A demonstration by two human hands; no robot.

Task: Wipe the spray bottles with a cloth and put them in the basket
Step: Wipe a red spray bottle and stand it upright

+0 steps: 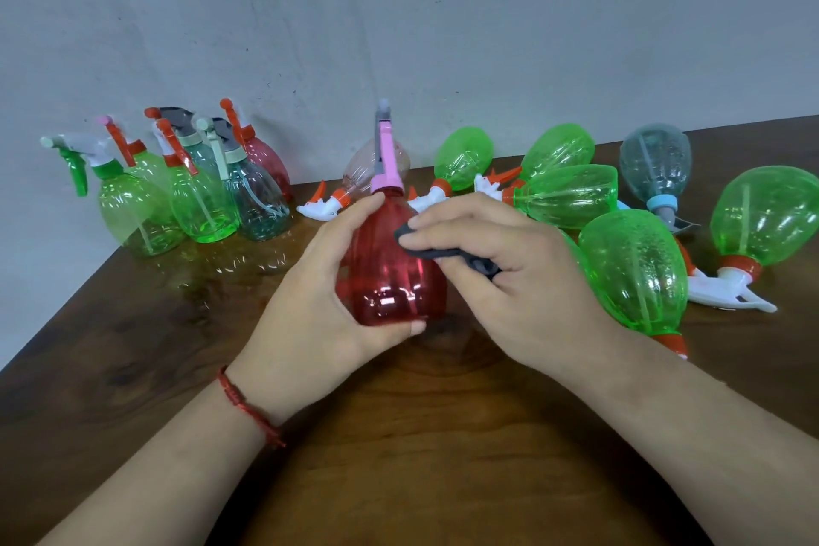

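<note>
Two hands are on one bottle, so look there first. Your left hand [310, 293] grips the red spray bottle [390, 266] from its left side, w/ the thumb curled under the base and the fingers up by the neck. That bottle is upright in the middle of the wooden table [399, 434], close to you; can't tell if its base touches the wood. Its pink trigger head [384, 155] points up. Your right hand [501, 275] pinches a dark grey cloth [427, 252] btwn thumb and fingers and presses it on the bottle's right side, near the top. A red thread band [248, 406] sits on your left wrist. Far left, by the grey wall [399, 35], a bunch of bottles stands upright, packed close: a green bottle with a green trigger [128, 213], more green ones, a teal bottle [259, 204] and a pink-red bottle [266, 160] at the back. On the right, bottles lie on their sides: a pale pink bottle [368, 166] behind the red one, several green ones, a grey-blue bottle [656, 160] at the back, and a big green bottle [633, 270] just beside your right hand.
</note>
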